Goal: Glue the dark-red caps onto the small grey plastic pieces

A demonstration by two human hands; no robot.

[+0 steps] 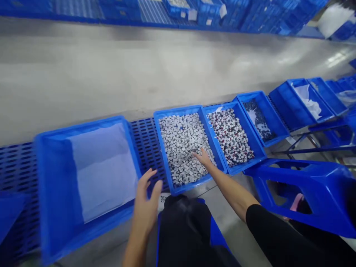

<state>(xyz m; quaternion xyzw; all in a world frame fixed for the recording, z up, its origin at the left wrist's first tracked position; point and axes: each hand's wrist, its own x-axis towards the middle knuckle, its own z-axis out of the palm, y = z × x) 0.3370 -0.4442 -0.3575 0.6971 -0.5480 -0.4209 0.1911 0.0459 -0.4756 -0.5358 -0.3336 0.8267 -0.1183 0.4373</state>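
Observation:
My right hand (pixel 204 158) reaches down over a blue crate (pixel 159 128) full of small light-grey plastic pieces (pixel 180 142). Its thumb and fingers are apart, with the fingertips at the surface of the pieces; nothing shows in its grasp. My left hand (pixel 147 194), slightly blurred, hovers between that crate and a larger blue crate (pixel 126 148) on the left. The fingers and thumb of this hand are spread, and it holds nothing. A white sheet (pixel 104 174) lies inside the left crate.
Right of the grey pieces, a blue crate (pixel 251 128) holds small white, black and red parts (pixel 230 137); beyond it another crate (pixel 261 94) contains dark pieces. They stand on a perforated blue platform (pixel 147 142). A blue plastic stool (pixel 308 181) is at right; stacked crates (pixel 258 16) line the far side.

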